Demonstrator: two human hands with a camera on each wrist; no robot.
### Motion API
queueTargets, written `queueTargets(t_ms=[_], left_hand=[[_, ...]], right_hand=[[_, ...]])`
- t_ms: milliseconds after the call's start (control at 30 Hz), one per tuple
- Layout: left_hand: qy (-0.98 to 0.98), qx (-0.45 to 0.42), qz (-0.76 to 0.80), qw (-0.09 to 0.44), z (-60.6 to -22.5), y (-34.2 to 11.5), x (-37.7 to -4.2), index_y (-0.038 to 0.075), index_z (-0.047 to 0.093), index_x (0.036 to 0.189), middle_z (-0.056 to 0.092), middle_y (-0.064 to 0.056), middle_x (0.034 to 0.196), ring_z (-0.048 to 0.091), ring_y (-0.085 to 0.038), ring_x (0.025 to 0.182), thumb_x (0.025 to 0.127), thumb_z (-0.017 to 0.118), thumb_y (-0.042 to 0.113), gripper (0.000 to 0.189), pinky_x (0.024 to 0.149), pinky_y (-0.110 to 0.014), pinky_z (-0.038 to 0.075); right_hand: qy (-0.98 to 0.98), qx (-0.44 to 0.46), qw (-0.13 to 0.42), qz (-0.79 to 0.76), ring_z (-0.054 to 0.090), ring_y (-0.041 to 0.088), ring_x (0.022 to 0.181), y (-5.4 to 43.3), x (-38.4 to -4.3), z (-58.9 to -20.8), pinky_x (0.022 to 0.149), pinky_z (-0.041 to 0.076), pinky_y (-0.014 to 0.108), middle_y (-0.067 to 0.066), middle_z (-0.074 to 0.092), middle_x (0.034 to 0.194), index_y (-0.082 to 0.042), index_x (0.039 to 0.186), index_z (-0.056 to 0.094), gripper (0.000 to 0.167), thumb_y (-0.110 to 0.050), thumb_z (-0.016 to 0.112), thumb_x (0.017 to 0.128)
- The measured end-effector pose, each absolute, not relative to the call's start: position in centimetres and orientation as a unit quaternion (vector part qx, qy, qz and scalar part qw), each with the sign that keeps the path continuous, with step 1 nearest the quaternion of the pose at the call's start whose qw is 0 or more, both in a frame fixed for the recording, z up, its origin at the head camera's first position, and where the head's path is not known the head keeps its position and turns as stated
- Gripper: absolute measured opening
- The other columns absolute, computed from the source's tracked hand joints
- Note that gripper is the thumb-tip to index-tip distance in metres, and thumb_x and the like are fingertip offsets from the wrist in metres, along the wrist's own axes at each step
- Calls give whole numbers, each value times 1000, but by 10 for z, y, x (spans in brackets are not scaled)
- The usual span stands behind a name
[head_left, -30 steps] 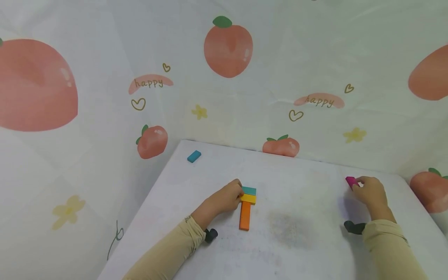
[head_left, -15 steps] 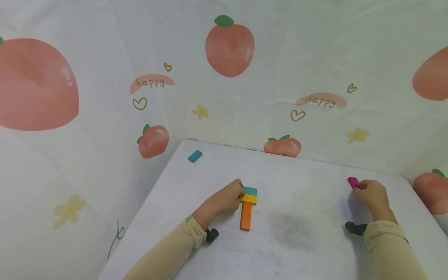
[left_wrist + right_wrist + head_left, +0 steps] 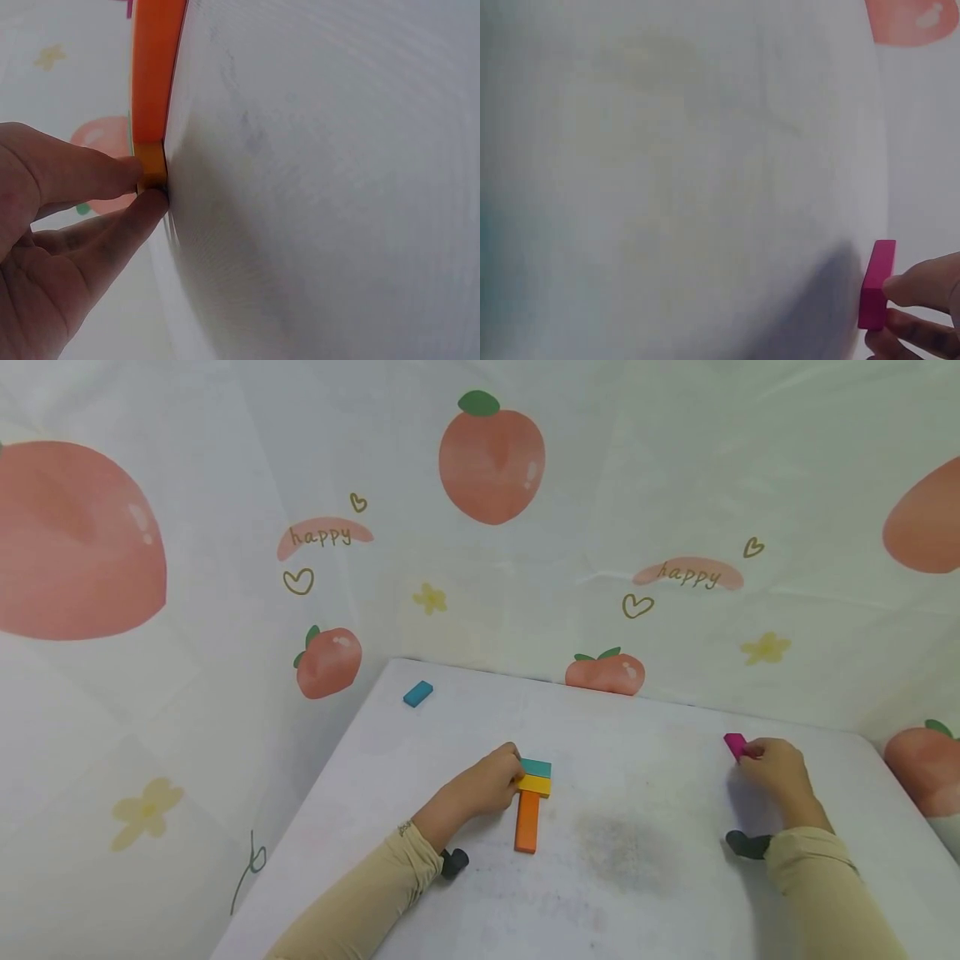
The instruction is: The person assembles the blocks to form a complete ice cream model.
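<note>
In the head view, three flat blocks form a T on the white table: an orange block (image 3: 527,822) stands lengthwise below a yellow block (image 3: 536,786), and a teal block (image 3: 536,768) lies along the yellow one's far side. My left hand (image 3: 487,781) is at their left ends. Thumb and fingertip pinch the yellow block (image 3: 153,165) in the left wrist view, one digit hiding part of it. Far to the right, my right hand (image 3: 780,772) holds a magenta block (image 3: 735,744) between thumb and fingers. The right wrist view shows that magenta block (image 3: 876,285) with a shadow beside it.
A blue block (image 3: 418,693) lies near the table's far left corner. Behind the white table (image 3: 637,902) hangs a cloth (image 3: 525,568) printed with peaches. Dark wrist-worn pieces (image 3: 453,864) stick out from the sleeves just over the tabletop.
Over the last half second my right hand has moved left and slightly away with the magenta block. The left hand and the T of blocks stay where they were.
</note>
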State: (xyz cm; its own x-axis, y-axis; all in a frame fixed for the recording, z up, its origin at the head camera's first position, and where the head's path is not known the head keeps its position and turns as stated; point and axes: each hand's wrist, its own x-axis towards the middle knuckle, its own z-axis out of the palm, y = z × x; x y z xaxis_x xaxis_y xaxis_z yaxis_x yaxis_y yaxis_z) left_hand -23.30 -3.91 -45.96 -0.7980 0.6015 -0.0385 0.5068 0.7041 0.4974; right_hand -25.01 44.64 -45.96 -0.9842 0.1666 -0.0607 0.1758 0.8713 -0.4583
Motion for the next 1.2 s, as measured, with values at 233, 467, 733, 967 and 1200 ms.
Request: queueTargets(t_ms=[233, 467, 733, 967, 1200], left_hand=[[917, 307, 236, 95, -462, -39, -235, -3, 80, 113, 64, -11, 119, 66, -19, 114, 100, 66, -2, 19, 106, -29, 57], [915, 317, 232, 87, -464, -39, -235, -3, 80, 111, 65, -11, 116, 67, -19, 112, 99, 66, -3, 18, 104, -28, 58], [914, 320, 232, 90, -463, -38, -236, -3, 79, 113, 64, -13, 118, 67, -21, 115, 100, 65, -2, 19, 105, -30, 58], [917, 315, 228, 93, -463, -38, -235, -3, 79, 114, 64, -13, 119, 68, -21, 113, 102, 65, 0, 19, 105, -30, 58], [918, 313, 226, 93, -462, -37, -234, -3, 80, 112, 64, -14, 119, 68, -21, 113, 102, 65, 0, 18, 105, -31, 58]], right_hand=[[968, 58, 7, -244, 59, 57, 109, 414, -261, -464, 95, 51, 69, 43, 61, 120, 20, 125, 62, 40, -7, 59, 96], [968, 14, -1, -252, 62, 55, 109, 377, -274, -467, 94, 54, 65, 40, 64, 120, 17, 122, 66, 35, -6, 62, 96], [964, -22, 7, -266, 65, 49, 109, 329, -283, -467, 98, 56, 62, 36, 66, 119, 14, 121, 70, 31, -4, 63, 97], [958, -50, 31, -280, 65, 46, 113, 283, -290, -469, 102, 57, 59, 32, 67, 123, 10, 122, 73, 29, -2, 64, 98], [954, -87, 26, -286, 66, 44, 114, 249, -291, -471, 104, 56, 58, 28, 68, 120, 9, 120, 75, 27, 0, 66, 96]])
